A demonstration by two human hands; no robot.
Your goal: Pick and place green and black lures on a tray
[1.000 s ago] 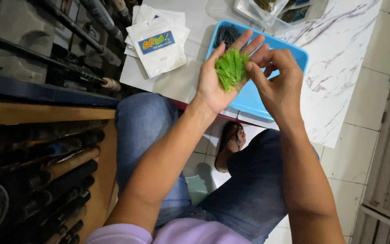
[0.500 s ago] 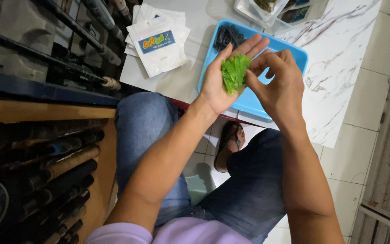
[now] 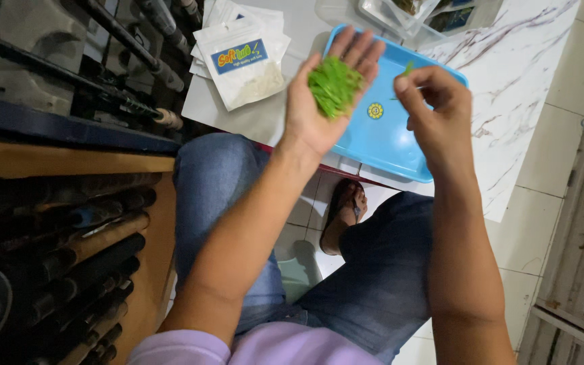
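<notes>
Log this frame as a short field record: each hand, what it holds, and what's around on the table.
left hand: palm up, cradling a pile of green soft lures
right hand: pinching one green lure apart from the pile
blue tray: below both hands, on the white table
white zip pouches: stacked left of tray

Open gap between left hand (image 3: 326, 101) and right hand (image 3: 441, 115) at upper centre, bare blue tray (image 3: 386, 142) floor below it. Left of frame blocked by dark rods (image 3: 123, 47) and wooden rack (image 3: 69, 165); white pouches (image 3: 245, 61) crowd upper left of tray. Clear containers (image 3: 407, 10) block top edge; marble tabletop (image 3: 522, 74) at upper right is free.
</notes>
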